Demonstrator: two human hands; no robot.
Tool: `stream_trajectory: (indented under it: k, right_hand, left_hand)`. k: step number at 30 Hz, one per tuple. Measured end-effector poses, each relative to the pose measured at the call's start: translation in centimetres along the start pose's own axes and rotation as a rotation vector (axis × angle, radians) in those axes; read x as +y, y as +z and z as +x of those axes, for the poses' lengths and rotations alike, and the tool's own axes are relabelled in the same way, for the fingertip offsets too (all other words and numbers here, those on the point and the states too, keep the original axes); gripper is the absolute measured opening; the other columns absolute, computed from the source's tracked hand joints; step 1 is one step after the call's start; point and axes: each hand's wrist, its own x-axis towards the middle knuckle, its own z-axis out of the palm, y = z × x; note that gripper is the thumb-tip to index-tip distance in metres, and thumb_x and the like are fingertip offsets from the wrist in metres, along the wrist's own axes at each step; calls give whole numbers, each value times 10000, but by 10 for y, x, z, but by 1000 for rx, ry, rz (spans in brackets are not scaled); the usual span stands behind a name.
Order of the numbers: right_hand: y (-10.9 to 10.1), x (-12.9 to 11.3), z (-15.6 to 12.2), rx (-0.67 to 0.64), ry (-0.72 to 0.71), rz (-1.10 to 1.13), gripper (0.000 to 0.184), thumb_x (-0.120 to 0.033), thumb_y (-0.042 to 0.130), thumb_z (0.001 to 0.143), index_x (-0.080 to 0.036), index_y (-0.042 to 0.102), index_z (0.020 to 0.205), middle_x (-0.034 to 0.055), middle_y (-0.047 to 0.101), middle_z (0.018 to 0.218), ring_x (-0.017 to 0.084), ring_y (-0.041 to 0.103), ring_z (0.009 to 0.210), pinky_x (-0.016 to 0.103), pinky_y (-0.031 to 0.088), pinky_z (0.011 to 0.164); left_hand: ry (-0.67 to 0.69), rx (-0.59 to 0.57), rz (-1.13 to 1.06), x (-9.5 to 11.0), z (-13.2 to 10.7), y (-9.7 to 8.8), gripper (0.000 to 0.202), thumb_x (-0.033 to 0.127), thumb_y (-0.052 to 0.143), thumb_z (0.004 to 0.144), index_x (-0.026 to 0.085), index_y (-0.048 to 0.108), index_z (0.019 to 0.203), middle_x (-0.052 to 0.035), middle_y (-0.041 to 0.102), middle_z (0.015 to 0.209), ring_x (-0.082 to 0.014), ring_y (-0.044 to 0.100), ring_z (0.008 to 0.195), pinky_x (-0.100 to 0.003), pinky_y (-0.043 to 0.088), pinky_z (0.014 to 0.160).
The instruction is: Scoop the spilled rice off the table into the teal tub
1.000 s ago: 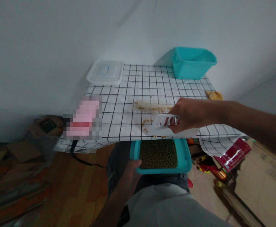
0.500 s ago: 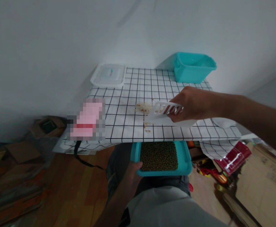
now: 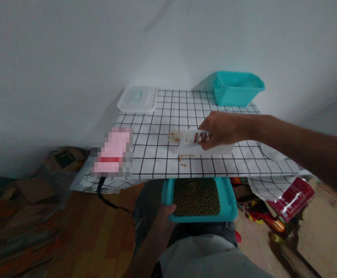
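My right hand (image 3: 214, 130) grips a white plastic scraper-like piece (image 3: 190, 146) with a row of slots, its lower edge at the tabletop. Just left of it, brown crumbs (image 3: 174, 136) are scattered on the black-and-white checked cloth (image 3: 154, 154), with more crumbs in front. Below the table edge, my left hand (image 3: 167, 214) holds the left front corner of a turquoise tray (image 3: 228, 200), thumb over the rim. Small round greenish-brown beans or pellets (image 3: 196, 197) fill most of the tray, which sits over my lap.
A turquoise bin (image 3: 233, 92) stands at the back right against the wall, and a translucent lid (image 3: 139, 99) lies at the back left. A pixelated pink object (image 3: 113, 150) with a dark strap is at the left edge. Cardboard (image 3: 319, 235) and a red packet (image 3: 292, 199) lie lower right.
My right hand has shifted slightly left with the white slotted piece, over part of the crumb patch. The whole view has moved a little; my left hand keeps its hold on the tray.
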Motion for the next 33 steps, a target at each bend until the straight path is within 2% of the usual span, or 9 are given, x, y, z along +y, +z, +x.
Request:
stream_trajectory:
  k: [3,7,13,20,25,29,33]
  right_hand:
    - [3,-3,-1,-34,-33,37,95,-359,697,743,-265,694,733,12,684,674,176,542,579,324,346,526]
    - [5,-6,-3,-9,-69,47,64,-313,673,751,-271,667,703,5,660,641,163,527,564,320,342,526]
    - [5,-9,-3,-28,-93,24,73,-284,682,742,-214,680,723,6,634,622,124,486,535,285,317,518]
    - [10,-6,-4,-21,-171,42,134,-243,657,754,-127,706,801,15,639,643,79,473,539,232,298,532]
    - [14,-8,-8,-50,-168,93,107,-234,658,764,-138,698,790,4,640,648,83,470,547,230,314,541]
    - [15,-7,-13,-46,-139,138,54,-224,658,770,-190,693,793,2,672,699,104,500,584,237,339,547]
    - [20,-9,-17,-74,-164,140,52,-227,648,775,-192,685,784,-13,642,653,93,479,547,239,324,529]
  left_hand:
    - [-36,30,18,9,-1,5,223,415,764,674,212,670,671,-7,653,677,-190,586,664,-317,517,722]
    - [21,2,-19,11,-5,9,154,344,732,702,220,642,679,23,616,652,-167,568,629,-292,501,692]
    - [106,31,48,1,-8,7,172,215,769,637,220,651,762,30,633,741,-162,571,692,-287,487,751]
    - [104,-32,-36,-4,-4,7,104,275,726,726,217,657,777,17,603,722,-164,546,671,-298,496,747]
    - [137,-18,36,-10,-1,2,125,216,761,693,217,659,765,22,620,747,-154,553,697,-270,482,719]
    - [205,5,145,-21,1,-4,174,237,788,669,231,654,779,29,599,712,-156,529,659,-283,464,690]
    - [253,44,192,-32,4,-9,258,253,820,626,240,660,828,8,641,786,-179,558,718,-304,463,729]
